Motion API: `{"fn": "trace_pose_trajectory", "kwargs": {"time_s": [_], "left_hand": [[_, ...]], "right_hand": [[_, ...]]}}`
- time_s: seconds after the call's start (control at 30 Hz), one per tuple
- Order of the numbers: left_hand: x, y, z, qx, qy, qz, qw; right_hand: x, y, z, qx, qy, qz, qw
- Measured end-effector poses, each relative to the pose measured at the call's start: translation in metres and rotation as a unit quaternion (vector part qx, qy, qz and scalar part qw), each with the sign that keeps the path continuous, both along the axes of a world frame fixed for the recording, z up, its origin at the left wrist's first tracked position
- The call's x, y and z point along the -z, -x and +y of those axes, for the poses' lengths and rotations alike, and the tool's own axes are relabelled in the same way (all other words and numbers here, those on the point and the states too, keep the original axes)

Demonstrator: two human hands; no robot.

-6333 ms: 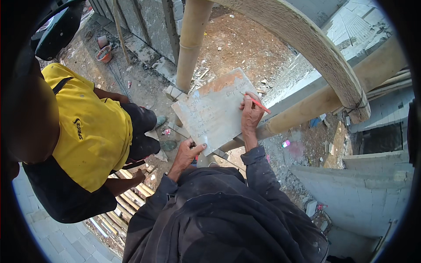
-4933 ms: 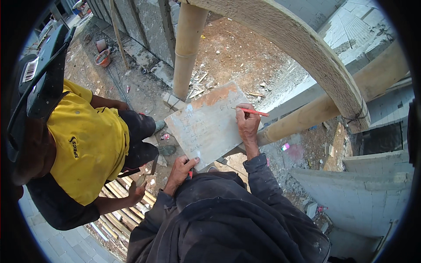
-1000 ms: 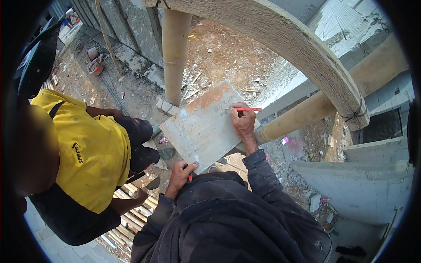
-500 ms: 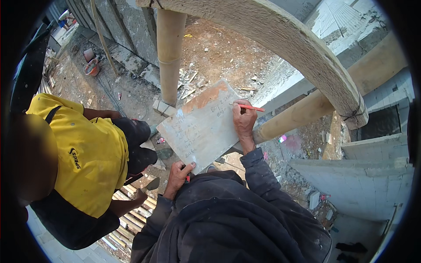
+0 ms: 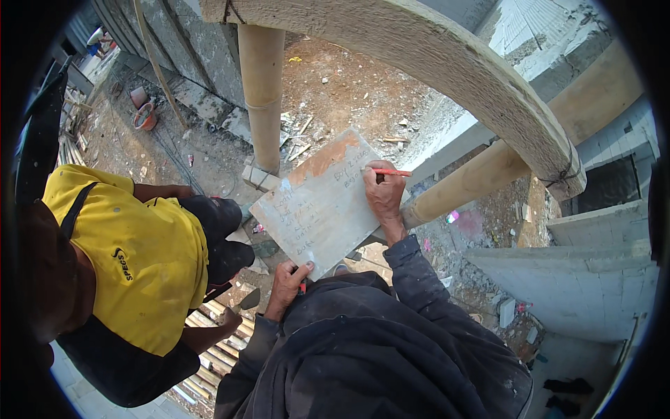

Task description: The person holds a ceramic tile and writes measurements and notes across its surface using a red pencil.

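A flat grey board (image 5: pixel 324 220) with handwriting and a reddish-brown patch along its far edge lies tilted in front of me. My left hand (image 5: pixel 286 285) grips its near corner, thumb pressed on top and fingers underneath. Beside that palm shows a small red and black object (image 5: pixel 302 287), mostly hidden. At the board's right side, my right hand (image 5: pixel 384 199) is closed round a red pencil (image 5: pixel 395 172), and rests against the written surface near the upper lines. The pencil's tip is hard to make out.
Close on my left stands a person in a yellow shirt (image 5: pixel 146 265), with a trowel (image 5: pixel 248 300) in one hand. Bamboo poles (image 5: pixel 262 98) support a curved beam (image 5: pixel 419 42) ahead. An orange bucket (image 5: pixel 145 117) stands far left; block walls (image 5: pixel 565 279) rise at right.
My right hand and the pencil have shifted slightly left on the board. The left hand keeps its hold. The person in yellow appears a little lower in view.
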State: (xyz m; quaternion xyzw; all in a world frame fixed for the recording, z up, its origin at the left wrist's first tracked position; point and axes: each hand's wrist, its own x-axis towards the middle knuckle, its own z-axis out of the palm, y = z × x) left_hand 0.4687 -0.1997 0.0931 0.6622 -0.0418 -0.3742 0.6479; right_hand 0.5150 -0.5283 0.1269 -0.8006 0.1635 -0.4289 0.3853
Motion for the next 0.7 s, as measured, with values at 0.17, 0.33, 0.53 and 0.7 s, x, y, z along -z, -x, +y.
{"fn": "trace_pose_trajectory", "kwargs": {"time_s": [0.17,0.33,0.53,0.7], "left_hand": [[0.0001,-0.0025,0.0004,0.002,-0.003,0.013,1.000],[-0.0026,-0.0003,-0.0036,-0.022,0.007,0.004,1.000],[0.0012,-0.0006,-0.0019,-0.017,0.000,0.001,1.000],[-0.0003,-0.0018,-0.0014,-0.012,-0.003,-0.004,1.000]], "right_hand": [[-0.0005,0.0025,-0.0014,0.015,-0.022,0.063,0.998],[-0.0064,-0.0015,-0.0001,0.035,-0.079,0.029,0.996],[-0.0032,0.0001,-0.0037,0.041,-0.051,0.029,0.997],[-0.0021,-0.0039,-0.0020,0.046,-0.070,-0.018,0.996]]}}
